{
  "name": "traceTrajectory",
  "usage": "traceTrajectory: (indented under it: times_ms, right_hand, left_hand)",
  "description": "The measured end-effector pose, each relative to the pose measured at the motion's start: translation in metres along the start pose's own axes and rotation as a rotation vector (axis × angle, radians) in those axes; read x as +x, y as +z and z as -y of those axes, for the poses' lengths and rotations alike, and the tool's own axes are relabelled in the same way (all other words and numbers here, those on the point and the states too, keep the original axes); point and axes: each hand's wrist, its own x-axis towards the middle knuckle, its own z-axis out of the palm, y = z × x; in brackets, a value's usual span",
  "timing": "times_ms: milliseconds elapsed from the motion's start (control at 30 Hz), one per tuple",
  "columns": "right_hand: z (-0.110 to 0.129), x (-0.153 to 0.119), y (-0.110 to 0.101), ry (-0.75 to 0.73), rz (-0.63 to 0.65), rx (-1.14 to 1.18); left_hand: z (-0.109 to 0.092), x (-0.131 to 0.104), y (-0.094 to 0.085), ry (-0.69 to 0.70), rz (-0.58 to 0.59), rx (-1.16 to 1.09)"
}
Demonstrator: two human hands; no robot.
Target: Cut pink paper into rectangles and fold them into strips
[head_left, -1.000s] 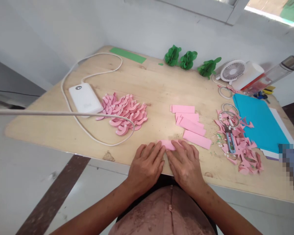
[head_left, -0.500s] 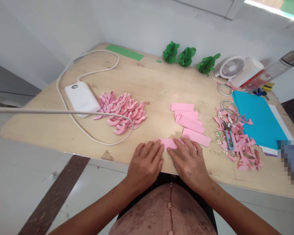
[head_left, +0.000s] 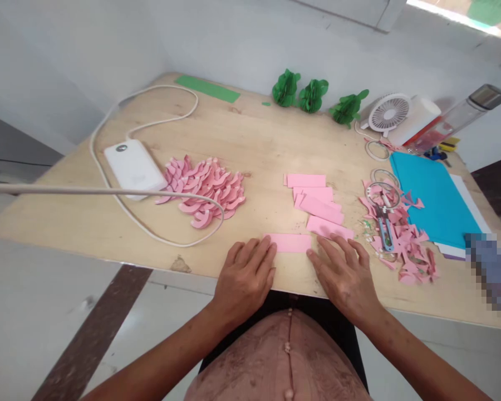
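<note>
A pink paper strip (head_left: 291, 243) lies flat near the table's front edge. My left hand (head_left: 245, 273) rests on the table with its fingertips on the strip's left end, fingers spread a little and gripping nothing. My right hand (head_left: 345, 275) lies with fingers apart, its index finger at the strip's right end and other fingertips by a second pink strip (head_left: 329, 227). Behind these, more pink strips (head_left: 313, 195) overlap in a loose stack. Curved pink paper pieces (head_left: 211, 192) form a heap to the left.
A white power bank (head_left: 136, 167) with a looping cable is at the left. Pink scraps (head_left: 409, 250), small snips (head_left: 385, 231) and a blue folder (head_left: 434, 197) lie right. Green paper shapes (head_left: 313, 96) and a fan (head_left: 388, 114) stand along the wall.
My right hand has slid right along the strip to its right end, uncovering its middle. My left hand stays at the left end. The view has shifted slightly.
</note>
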Motion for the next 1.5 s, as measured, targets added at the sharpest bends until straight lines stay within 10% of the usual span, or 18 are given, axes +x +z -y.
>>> traceTrajectory:
  times_ms: [233,500,1500]
  right_hand:
    - [0.010,0.002,-0.010,0.122,-0.103,0.032]
    - [0.038,0.024,0.001,0.096,0.058,0.142]
    - [0.024,0.008,-0.005,0.156,0.023,0.126]
  left_hand:
    - [0.000,0.000,0.001,0.005,0.004,0.010]
    - [-0.002,0.000,0.000,-0.005,0.008,0.014]
    - [-0.001,0.001,-0.002,0.004,0.055,0.039]
